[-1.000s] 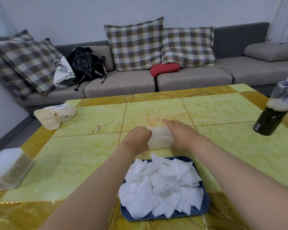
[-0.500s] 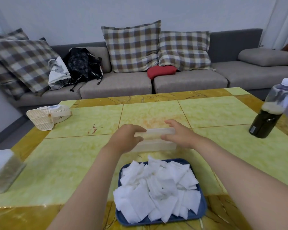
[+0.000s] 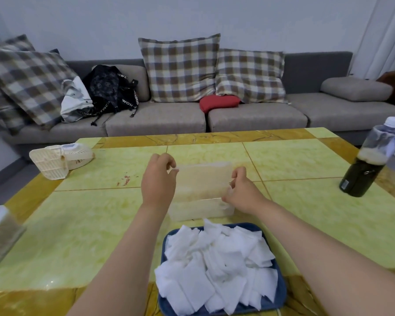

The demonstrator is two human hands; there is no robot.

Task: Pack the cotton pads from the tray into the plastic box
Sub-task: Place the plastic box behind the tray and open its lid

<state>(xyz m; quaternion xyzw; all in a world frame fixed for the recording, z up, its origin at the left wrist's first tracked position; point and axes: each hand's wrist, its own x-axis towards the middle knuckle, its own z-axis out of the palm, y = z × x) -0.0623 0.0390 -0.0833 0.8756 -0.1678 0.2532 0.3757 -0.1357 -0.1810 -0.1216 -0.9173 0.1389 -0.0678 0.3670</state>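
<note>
soft even daylight | faint shadows | wide-angle edge bending | slight blur

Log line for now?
step: opening box | left hand: holds lid | right hand: holds lid | lid: raised over plastic box | cotton pads: piled in tray

The left hand (image 3: 159,181) covers the left end of the plastic box (image 3: 201,209) and of its lid (image 3: 203,179). The right hand (image 3: 242,192) hides the lid's lower right corner. The cotton pads (image 3: 214,265) bury the floor of the tray (image 3: 282,290), whose near rim is cut by the frame's bottom edge. At lower left a blurred container (image 3: 0,236) runs off the frame. The label on the bottle (image 3: 369,165) at the right edge is too small to read.
</note>
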